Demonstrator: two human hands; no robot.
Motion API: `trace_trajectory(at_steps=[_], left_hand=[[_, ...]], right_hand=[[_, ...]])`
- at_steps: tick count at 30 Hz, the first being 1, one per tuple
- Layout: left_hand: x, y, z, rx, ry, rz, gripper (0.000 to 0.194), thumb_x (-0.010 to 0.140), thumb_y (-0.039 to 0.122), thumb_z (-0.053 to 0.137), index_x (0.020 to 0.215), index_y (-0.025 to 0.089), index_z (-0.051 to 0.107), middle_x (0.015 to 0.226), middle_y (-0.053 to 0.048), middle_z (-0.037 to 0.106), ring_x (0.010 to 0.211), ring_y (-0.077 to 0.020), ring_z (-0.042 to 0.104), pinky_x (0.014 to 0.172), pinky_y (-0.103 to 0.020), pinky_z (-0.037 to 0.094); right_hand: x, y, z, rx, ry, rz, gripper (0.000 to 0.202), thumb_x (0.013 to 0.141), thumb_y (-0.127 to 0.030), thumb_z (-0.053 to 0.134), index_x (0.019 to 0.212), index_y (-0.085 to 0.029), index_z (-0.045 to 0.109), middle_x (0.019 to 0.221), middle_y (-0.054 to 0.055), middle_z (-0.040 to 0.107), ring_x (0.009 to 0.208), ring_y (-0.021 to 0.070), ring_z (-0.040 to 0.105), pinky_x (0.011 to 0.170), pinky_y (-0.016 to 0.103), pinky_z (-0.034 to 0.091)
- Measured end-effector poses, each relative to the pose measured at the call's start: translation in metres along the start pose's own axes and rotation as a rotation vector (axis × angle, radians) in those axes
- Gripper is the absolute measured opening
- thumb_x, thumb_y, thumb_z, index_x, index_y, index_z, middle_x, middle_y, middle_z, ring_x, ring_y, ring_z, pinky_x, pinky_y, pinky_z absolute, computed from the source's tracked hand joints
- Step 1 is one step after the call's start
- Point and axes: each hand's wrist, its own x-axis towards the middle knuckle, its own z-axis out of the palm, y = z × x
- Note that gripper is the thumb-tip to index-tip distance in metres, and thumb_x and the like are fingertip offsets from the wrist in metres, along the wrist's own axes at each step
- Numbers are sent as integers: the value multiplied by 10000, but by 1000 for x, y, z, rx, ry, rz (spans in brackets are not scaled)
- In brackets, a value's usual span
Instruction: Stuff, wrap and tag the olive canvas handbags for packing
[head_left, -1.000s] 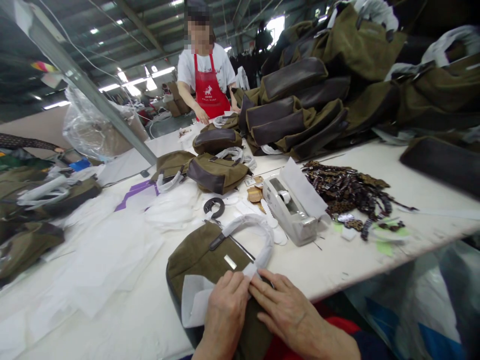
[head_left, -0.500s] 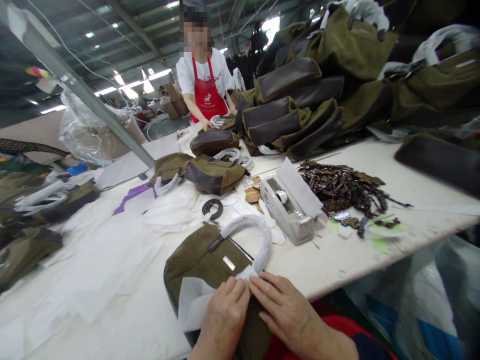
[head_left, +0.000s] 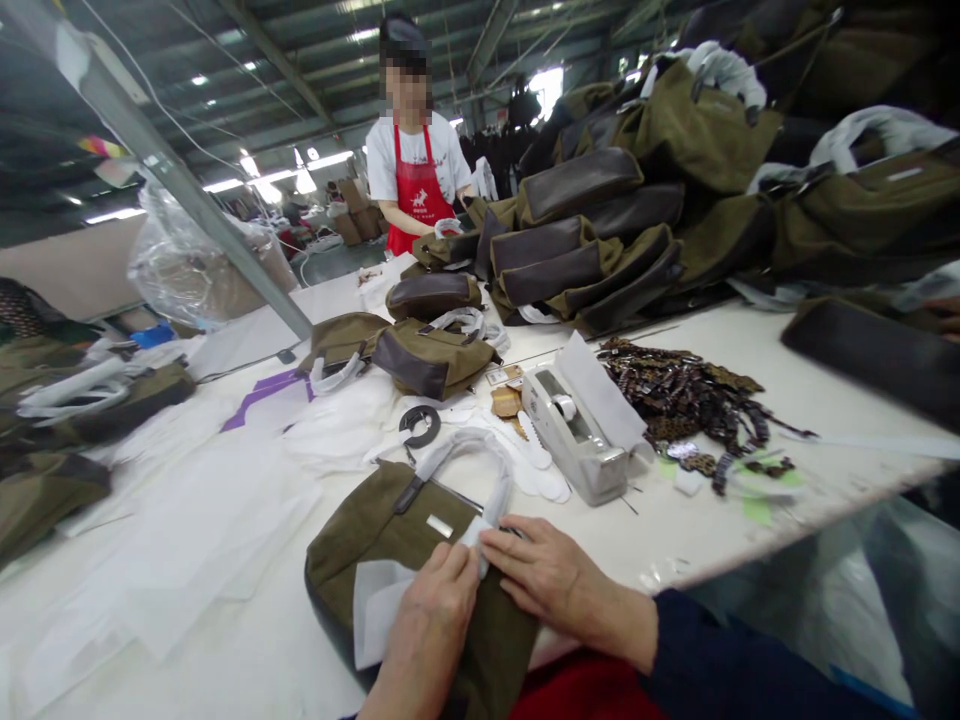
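Observation:
An olive green bag with dark trim and a small metal plate lies at the table's near edge. Its handle is wrapped in white material and arches up from the top. My left hand pinches white tissue paper near the base of the handle, and part of the sheet sticks out to the left. My right hand presses its fingertips on the same wrapped spot, close beside the left fingertips. The fingers hide the exact grip.
A tape dispenser stands beyond the bag, beside a black ring. Patterned straps lie in a heap to the right. White sheets cover the left. Bags are piled behind; a person in a red apron stands across the table.
The bag and both my hands sit slightly further left in view. The person across has drawn an arm back from the nearer bag to another one. A hand now shows at the right edge.

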Motion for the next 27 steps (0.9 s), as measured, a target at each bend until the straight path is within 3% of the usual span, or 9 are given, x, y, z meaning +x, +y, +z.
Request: trace_trajectory(at_steps=[2, 4, 8, 11, 14, 17, 22, 27], left_hand=[[-3, 0, 2, -5, 9, 5, 201, 912, 40, 557, 1056, 125, 670, 954, -53, 653, 869, -207, 598, 802, -337, 581], [-6, 0, 3, -15, 3, 9, 220, 909, 51, 577, 1095, 128, 664, 975, -48, 653, 896, -201, 593, 836, -320, 566], [-7, -2, 3, -19, -43, -18, 261, 923, 85, 582, 1175, 127, 639, 1001, -45, 643, 933, -192, 576, 875, -300, 530], [-6, -5, 5, 33, -71, -11, 261, 912, 104, 609, 1170, 121, 645, 1012, -46, 653, 937, -205, 574, 845, -327, 509], [-6, -9, 9, 103, -25, 17, 227, 911, 170, 633, 1134, 149, 666, 960, -24, 670, 887, -215, 579, 794, -371, 474], [-6, -10, 12, 119, 19, 5, 152, 902, 202, 654, 1047, 190, 698, 908, -2, 671, 848, -206, 581, 738, -361, 440], [-6, -8, 12, 134, 21, 0, 114, 915, 195, 633, 1006, 205, 702, 926, -1, 668, 874, -203, 578, 699, -338, 433], [-6, -9, 17, 115, -7, -12, 127, 913, 169, 628, 1018, 190, 697, 941, -16, 659, 895, -213, 578, 707, -331, 470]], right_hand=[[-1, -2, -19, 67, -18, 25, 394, 910, -235, 621, 1299, -189, 586, 1335, 74, 613, 1207, 260, 534, 996, 404, 502], [-7, 1, -45, 119, 68, 103, 332, 933, -232, 588, 1264, -209, 607, 1280, 81, 630, 1157, 235, 566, 985, 382, 501], [-19, 31, -102, 121, 364, 492, 228, 989, -295, 502, 1129, -209, 660, 1091, 84, 655, 1005, 209, 613, 868, 329, 511], [-23, 61, -128, 85, 337, 715, 249, 972, -369, 509, 1023, -217, 699, 949, 59, 632, 832, 190, 604, 704, 297, 481], [-22, 82, -133, -26, 212, 779, 278, 943, -400, 509, 945, -229, 727, 864, 47, 598, 798, 198, 583, 719, 315, 443], [-20, 93, -127, -13, 167, 826, 319, 908, -437, 506, 874, -217, 736, 821, 46, 601, 770, 202, 575, 711, 318, 427], [-13, 97, -123, 232, 244, 946, 369, 779, -520, 616, 765, -170, 732, 770, 57, 649, 703, 194, 553, 625, 296, 407], [-3, 80, -129, 434, 347, 1022, 422, 701, -581, 691, 718, -159, 701, 681, 29, 600, 661, 168, 491, 584, 278, 366]])
